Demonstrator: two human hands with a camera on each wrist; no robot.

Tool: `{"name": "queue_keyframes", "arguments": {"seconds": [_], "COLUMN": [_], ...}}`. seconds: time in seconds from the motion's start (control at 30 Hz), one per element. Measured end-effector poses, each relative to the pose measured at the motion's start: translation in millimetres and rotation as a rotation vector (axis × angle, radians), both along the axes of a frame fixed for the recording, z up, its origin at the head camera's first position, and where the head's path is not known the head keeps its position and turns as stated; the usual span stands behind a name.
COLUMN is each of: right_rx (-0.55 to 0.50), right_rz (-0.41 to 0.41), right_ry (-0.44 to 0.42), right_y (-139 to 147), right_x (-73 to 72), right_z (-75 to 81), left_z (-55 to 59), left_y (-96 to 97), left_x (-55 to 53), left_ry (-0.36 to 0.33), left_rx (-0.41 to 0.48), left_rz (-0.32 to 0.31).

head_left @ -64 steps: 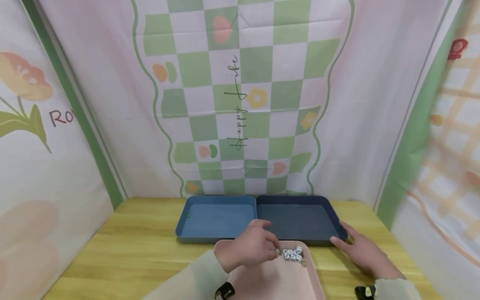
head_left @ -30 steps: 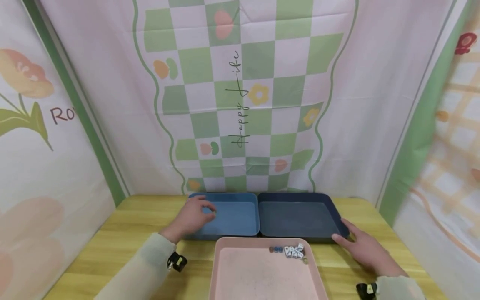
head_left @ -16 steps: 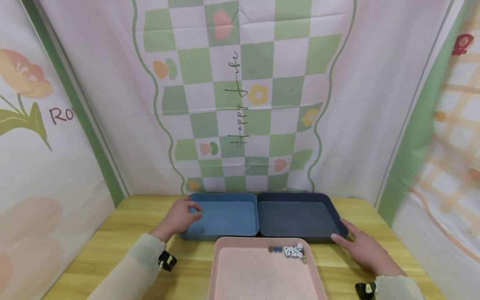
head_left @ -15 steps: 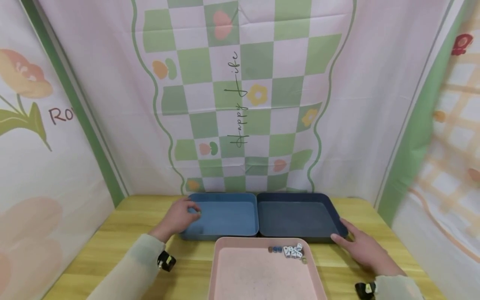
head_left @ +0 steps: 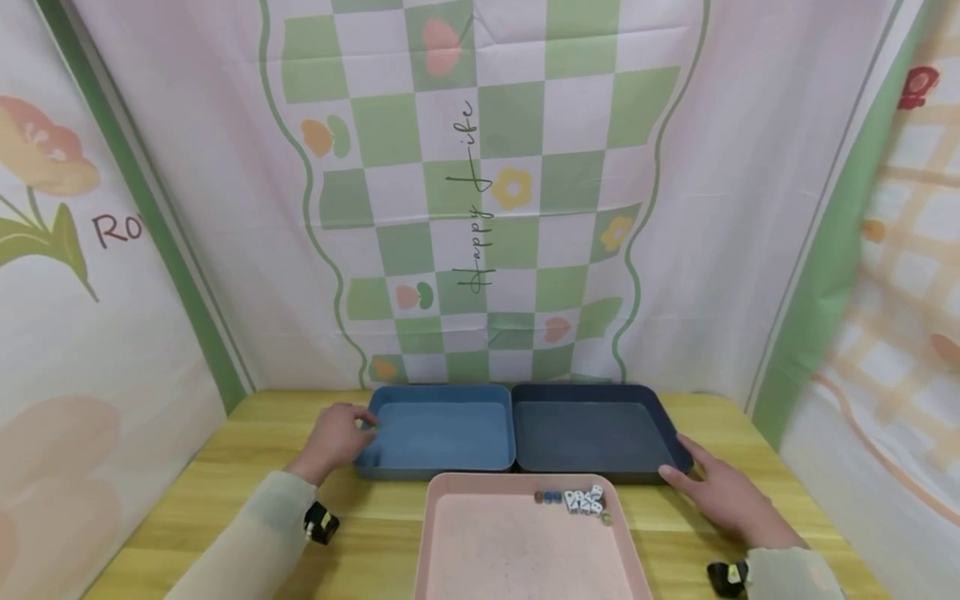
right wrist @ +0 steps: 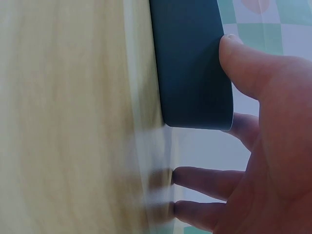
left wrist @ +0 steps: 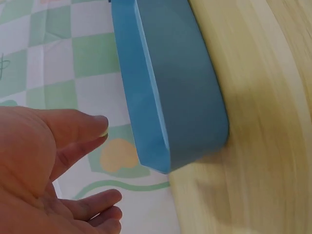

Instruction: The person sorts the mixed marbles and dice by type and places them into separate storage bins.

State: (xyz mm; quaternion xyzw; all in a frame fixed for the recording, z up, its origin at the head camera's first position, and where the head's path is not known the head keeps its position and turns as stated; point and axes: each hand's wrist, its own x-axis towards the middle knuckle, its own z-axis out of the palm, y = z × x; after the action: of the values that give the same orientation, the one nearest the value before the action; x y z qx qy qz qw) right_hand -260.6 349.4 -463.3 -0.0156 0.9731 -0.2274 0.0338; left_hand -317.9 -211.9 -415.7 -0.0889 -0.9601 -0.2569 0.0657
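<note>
In the head view, my left hand (head_left: 337, 435) is over the left end of the blue tray (head_left: 442, 433), thumb and index finger pinching a small yellowish-green piece (left wrist: 105, 133). Most of that piece is hidden by the fingertips, and I cannot tell its kind. The other fingers hang lower, apart from the tray wall. At the right, my right hand (head_left: 723, 492) rests against the front right corner of the navy tray (head_left: 600, 471). Its thumb touches the front wall, the index finger lies along the right wall, and the other fingers are spread out.
A pink tray (head_left: 480, 542) stands in front of both blue trays. At its far right corner sit several white dice (head_left: 585, 500), small blue pieces (head_left: 553, 497), a brown piece (head_left: 538, 497) and a yellowish piece (head_left: 606, 518). A patterned curtain (head_left: 502, 250) hangs behind the wooden table (head_left: 375, 533).
My left hand has moved from the pink tray's far edge to the blue tray, carrying the small piece, then drifted farther left. The right hand has stayed at the navy tray's corner.
</note>
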Motion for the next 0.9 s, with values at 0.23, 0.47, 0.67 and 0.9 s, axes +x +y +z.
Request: {"name": "queue_keyframes", "arguments": {"seconds": [0.23, 0.47, 0.67, 0.9], "right_rx": [0.002, 0.007, 0.011, 0.010], "right_rz": [-0.012, -0.003, -0.005, -0.004], "right_ry": [-0.007, 0.000, -0.003, -0.001], "right_y": [0, 0, 0, 1], "right_x": [2.0, 2.3, 1.9, 1.9], "right_z": [0.1, -1.3, -1.7, -3.4], "left_z": [-5.2, -10.8, -9.9, -8.0], "left_y": [-3.0, -6.6, -7.9, -8.2], "left_x": [-1.8, -5.3, -5.4, -5.0], "left_ry": [-0.022, -0.042, -0.021, -0.025], "left_rx": [0.008, 0.020, 0.024, 0.048], "left_rz": [0.017, 0.027, 0.042, 0.080]}}
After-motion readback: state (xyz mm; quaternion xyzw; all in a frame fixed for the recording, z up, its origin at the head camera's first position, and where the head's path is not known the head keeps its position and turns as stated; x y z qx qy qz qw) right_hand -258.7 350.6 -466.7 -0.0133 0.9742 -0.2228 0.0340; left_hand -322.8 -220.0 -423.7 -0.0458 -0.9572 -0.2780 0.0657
